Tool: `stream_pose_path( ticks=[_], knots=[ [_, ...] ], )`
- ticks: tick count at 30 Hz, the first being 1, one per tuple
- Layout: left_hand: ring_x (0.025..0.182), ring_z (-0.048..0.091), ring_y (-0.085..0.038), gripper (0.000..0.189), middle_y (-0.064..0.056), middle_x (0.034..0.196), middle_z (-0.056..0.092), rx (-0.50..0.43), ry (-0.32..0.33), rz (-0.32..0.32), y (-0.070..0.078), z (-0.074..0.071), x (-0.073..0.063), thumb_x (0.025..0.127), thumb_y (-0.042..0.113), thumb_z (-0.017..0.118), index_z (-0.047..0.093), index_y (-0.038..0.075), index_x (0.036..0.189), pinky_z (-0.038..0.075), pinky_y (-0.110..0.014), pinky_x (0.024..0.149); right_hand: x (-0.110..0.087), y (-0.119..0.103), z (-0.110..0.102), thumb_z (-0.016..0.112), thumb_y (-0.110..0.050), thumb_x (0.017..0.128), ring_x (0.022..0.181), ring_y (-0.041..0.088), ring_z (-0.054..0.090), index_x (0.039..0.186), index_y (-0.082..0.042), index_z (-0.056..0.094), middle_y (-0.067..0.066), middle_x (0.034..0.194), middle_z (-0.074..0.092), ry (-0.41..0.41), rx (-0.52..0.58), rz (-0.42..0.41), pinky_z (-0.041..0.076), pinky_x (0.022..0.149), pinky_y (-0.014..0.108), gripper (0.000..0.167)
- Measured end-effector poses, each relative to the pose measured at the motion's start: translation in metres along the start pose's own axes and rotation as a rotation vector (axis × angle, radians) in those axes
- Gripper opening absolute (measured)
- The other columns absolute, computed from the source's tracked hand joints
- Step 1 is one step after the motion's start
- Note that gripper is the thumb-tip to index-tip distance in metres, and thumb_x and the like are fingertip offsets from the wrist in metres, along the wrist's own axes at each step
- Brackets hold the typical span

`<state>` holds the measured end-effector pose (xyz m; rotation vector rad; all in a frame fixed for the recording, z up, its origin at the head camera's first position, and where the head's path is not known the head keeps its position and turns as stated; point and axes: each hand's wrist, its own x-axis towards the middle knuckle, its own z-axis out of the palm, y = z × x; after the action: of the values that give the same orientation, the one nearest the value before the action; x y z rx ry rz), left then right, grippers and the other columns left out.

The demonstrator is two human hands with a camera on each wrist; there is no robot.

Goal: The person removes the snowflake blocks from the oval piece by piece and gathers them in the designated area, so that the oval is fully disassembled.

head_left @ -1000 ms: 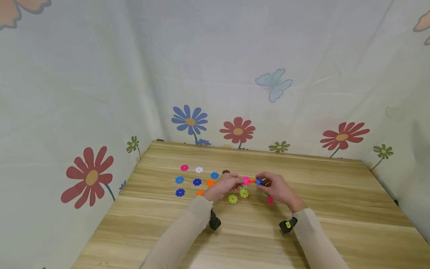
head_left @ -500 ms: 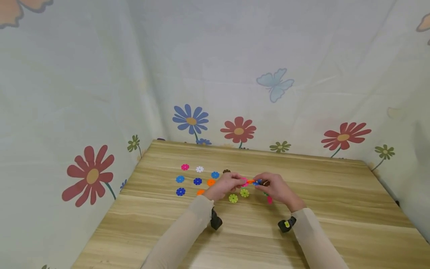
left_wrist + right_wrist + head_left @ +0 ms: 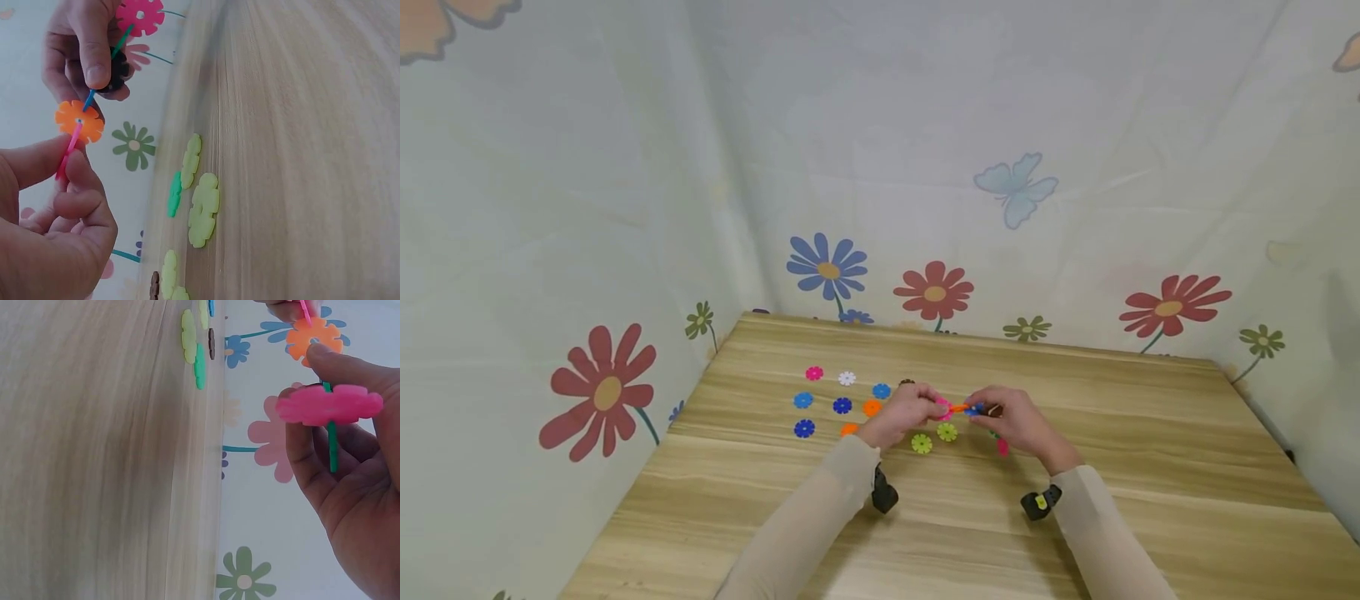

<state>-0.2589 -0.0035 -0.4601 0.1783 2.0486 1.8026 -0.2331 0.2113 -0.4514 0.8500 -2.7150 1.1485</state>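
Note:
In the head view my left hand [image 3: 906, 414] and right hand [image 3: 1018, 421] face each other above the table. Between left thumb and fingers I pinch a pink notched interlocking disc [image 3: 70, 152], its edge meeting an orange disc [image 3: 92, 128]. My right hand holds the other end of the chain. There a blue disc [image 3: 89, 100], seen edge-on, sits by the thumb, and a dark brown disc [image 3: 117, 72] lies partly behind the fingers. Beyond it come a green disc [image 3: 333, 447] and another pink disc [image 3: 328, 406]. How deep the pink and orange slots engage I cannot tell.
Loose discs lie on the wooden table [image 3: 1112, 500]: two lime ones [image 3: 921, 443] below the hands, and several others such as a dark blue disc [image 3: 804, 428] and a white disc [image 3: 847, 378] to the left. A flower-printed curtain [image 3: 865, 125] borders the table's back and sides.
The pink disc at my left fingers and the orange one have turned from facing the head camera to more edge-on. Both hands stay in nearly the same place, holding the chain.

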Motion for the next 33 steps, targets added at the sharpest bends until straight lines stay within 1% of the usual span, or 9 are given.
stream_pose_path(
  ticks=[3, 6, 10, 13, 18, 22, 25, 29, 33],
  knots=[
    [0.078, 0.053, -0.025, 0.009, -0.007, 0.089, 0.062, 0.063, 0.033, -0.005, 0.002, 0.001, 0.000, 0.085, 0.007, 0.068, 0.062, 0.003, 0.092, 0.044, -0.032, 0.067, 0.000, 0.001, -0.001, 0.070, -0.004, 0.084, 0.079, 0.015, 0.061, 0.103, -0.007, 0.070, 0.005, 0.100, 0.066, 0.007, 0.006, 0.010, 0.053, 0.067, 0.027, 0.019],
    [0.083, 0.054, -0.029, 0.009, -0.005, 0.089, 0.061, 0.093, 0.064, -0.006, 0.004, 0.001, -0.001, 0.086, 0.009, 0.067, 0.062, 0.005, 0.091, 0.046, -0.035, 0.071, -0.001, 0.003, -0.003, 0.071, -0.002, 0.083, 0.077, 0.015, 0.062, 0.103, -0.007, 0.070, 0.005, 0.100, 0.066, 0.024, 0.002, 0.027, 0.053, 0.066, 0.026, 0.020],
    [0.091, 0.056, -0.040, 0.011, -0.005, 0.086, 0.063, 0.048, 0.083, 0.008, 0.008, -0.006, 0.000, 0.087, 0.013, 0.068, 0.063, 0.005, 0.092, 0.046, -0.042, 0.074, -0.001, 0.004, -0.007, 0.070, -0.003, 0.084, 0.075, 0.013, 0.063, 0.103, -0.009, 0.070, 0.004, 0.099, 0.066, 0.029, -0.004, 0.068, 0.053, 0.065, 0.026, 0.021],
    [0.093, 0.058, -0.040, 0.015, -0.007, 0.087, 0.065, 0.023, 0.086, 0.015, 0.011, -0.014, 0.000, 0.088, 0.016, 0.068, 0.062, 0.006, 0.096, 0.045, -0.043, 0.074, -0.001, 0.004, -0.009, 0.070, -0.004, 0.084, 0.075, 0.013, 0.063, 0.104, -0.009, 0.070, 0.004, 0.098, 0.066, 0.025, -0.005, 0.086, 0.053, 0.064, 0.026, 0.020],
    [0.089, 0.060, -0.037, 0.022, -0.021, 0.099, 0.066, 0.030, 0.102, 0.018, 0.017, -0.026, 0.000, 0.090, 0.017, 0.066, 0.057, 0.005, 0.105, 0.046, -0.044, 0.073, -0.002, 0.006, -0.011, 0.071, -0.005, 0.084, 0.074, 0.014, 0.064, 0.104, -0.008, 0.070, 0.005, 0.097, 0.067, 0.024, 0.001, 0.080, 0.053, 0.063, 0.027, 0.021],
    [0.096, 0.059, -0.040, 0.021, -0.026, 0.106, 0.063, 0.009, 0.122, 0.022, 0.020, -0.034, 0.000, 0.091, 0.012, 0.063, 0.058, 0.004, 0.110, 0.046, -0.050, 0.083, -0.004, 0.008, -0.011, 0.071, -0.007, 0.084, 0.075, 0.014, 0.063, 0.104, -0.008, 0.070, 0.005, 0.097, 0.067, 0.026, -0.011, 0.079, 0.053, 0.064, 0.027, 0.021],
    [0.099, 0.059, -0.040, 0.023, -0.025, 0.104, 0.064, 0.035, 0.136, 0.038, 0.021, -0.039, 0.002, 0.091, 0.009, 0.061, 0.059, 0.003, 0.114, 0.046, -0.051, 0.086, -0.005, 0.007, -0.012, 0.071, -0.007, 0.084, 0.077, 0.014, 0.063, 0.104, -0.007, 0.070, 0.005, 0.098, 0.067, 0.023, -0.024, 0.072, 0.053, 0.066, 0.027, 0.020],
    [0.097, 0.062, -0.039, 0.026, -0.023, 0.099, 0.067, 0.098, 0.131, 0.054, 0.019, -0.045, 0.008, 0.090, 0.008, 0.061, 0.060, 0.002, 0.115, 0.046, -0.050, 0.086, -0.006, 0.005, -0.013, 0.071, -0.007, 0.084, 0.079, 0.015, 0.063, 0.103, -0.006, 0.070, 0.007, 0.100, 0.067, 0.020, -0.024, 0.066, 0.053, 0.068, 0.027, 0.020],
    [0.097, 0.062, -0.038, 0.028, -0.018, 0.096, 0.067, 0.137, 0.092, 0.041, 0.016, -0.046, 0.016, 0.087, 0.003, 0.063, 0.060, 0.000, 0.115, 0.048, -0.048, 0.086, -0.006, 0.005, -0.012, 0.071, -0.007, 0.084, 0.077, 0.014, 0.063, 0.104, -0.007, 0.070, 0.006, 0.099, 0.067, 0.014, -0.017, 0.082, 0.052, 0.067, 0.026, 0.020]
  ],
)
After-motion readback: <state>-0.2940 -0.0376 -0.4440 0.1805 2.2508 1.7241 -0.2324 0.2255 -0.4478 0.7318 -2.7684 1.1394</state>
